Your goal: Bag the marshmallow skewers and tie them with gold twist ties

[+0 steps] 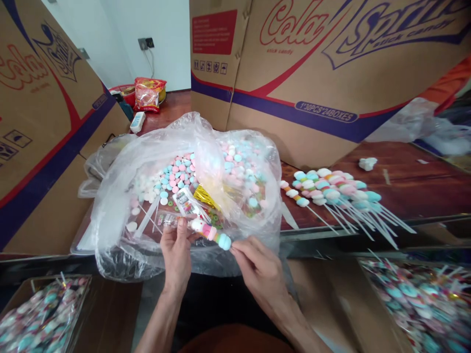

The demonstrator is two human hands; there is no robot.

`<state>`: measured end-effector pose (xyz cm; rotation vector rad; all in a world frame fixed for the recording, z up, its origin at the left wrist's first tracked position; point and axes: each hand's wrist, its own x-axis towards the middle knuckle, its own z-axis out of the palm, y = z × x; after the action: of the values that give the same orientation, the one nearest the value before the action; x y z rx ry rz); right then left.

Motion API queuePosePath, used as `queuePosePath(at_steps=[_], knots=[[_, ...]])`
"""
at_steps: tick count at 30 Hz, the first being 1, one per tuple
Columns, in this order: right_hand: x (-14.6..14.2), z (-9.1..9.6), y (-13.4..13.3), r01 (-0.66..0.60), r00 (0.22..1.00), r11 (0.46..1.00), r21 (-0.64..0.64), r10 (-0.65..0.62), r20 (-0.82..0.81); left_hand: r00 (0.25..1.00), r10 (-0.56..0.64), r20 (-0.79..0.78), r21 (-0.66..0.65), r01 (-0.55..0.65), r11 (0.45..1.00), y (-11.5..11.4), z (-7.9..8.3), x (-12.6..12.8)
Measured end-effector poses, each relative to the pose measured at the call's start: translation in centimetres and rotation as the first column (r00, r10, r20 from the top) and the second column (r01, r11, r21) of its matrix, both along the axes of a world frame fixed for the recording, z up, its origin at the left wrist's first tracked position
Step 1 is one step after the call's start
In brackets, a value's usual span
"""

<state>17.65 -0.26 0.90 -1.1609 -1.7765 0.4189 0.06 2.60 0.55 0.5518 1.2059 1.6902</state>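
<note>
Between my hands is a marshmallow candy stick (pixel 208 231), with pink, yellow, orange and blue pieces and a white piece at its upper left end. My right hand (pixel 259 267) pinches it just past the blue end; the stick itself is mostly hidden in the fingers. My left hand (pixel 177 250) is closed, thumb up, on a clear plastic wrapper (pixel 171 219) at the other end. Whether the tip is inside the wrapper I cannot tell. Behind them, a large clear plastic bag (pixel 117 196) lies open around loose pastel candies (pixel 180 171), a printed packet (pixel 189 203) and gold ties (pixel 206 197).
Several finished-looking candy sticks (pixel 331 189) lie on the dark red table (pixel 415 186) at right. Tall cardboard boxes (pixel 294 83) stand behind and at left. Below the table edge, boxes of wrapped candy sticks (pixel 423 299) sit on both sides. An orange sleeve (pixel 451 83) shows at far right.
</note>
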Motion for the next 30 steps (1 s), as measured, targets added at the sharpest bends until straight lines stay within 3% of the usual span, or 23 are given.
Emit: queuePosePath(at_steps=[7, 18, 22, 26, 28, 30], knots=[[-1.8, -1.1, -0.4, 0.047, 0.989, 0.997, 0.056, -0.054, 0.138, 0.997, -0.08, -0.002, -0.059, 0.079, 0.995, -0.6, -0.4, 0.7], [-2.8, -0.9, 0.0, -0.053, 0.992, 0.978, -0.201, 0.028, -0.124, 0.973, -0.208, 0.104, -0.068, 0.216, 0.974, -0.3, -0.3, 0.3], [-3.7, -1.2, 0.5, -0.001, 0.998, 0.988, -0.153, -0.008, -0.054, 0.966, -0.231, 0.118, -0.072, 0.241, 0.968, -0.5, -0.5, 0.1], [-3.6, -1.3, 0.8, -0.037, 0.999, 0.99, -0.135, 0.033, -0.031, 0.931, -0.335, 0.144, -0.112, 0.352, 0.929, -0.1, -0.1, -1.7], [-3.2, -1.2, 0.9, -0.064, 0.997, 0.986, -0.153, 0.055, -0.063, 0.931, -0.322, 0.169, -0.139, 0.346, 0.928, 0.3, 0.1, -2.5], [-3.0, -1.1, 1.1, -0.083, 0.994, 0.981, -0.173, 0.07, -0.081, 0.953, -0.245, 0.178, -0.125, 0.269, 0.955, 0.8, 0.3, -2.8]])
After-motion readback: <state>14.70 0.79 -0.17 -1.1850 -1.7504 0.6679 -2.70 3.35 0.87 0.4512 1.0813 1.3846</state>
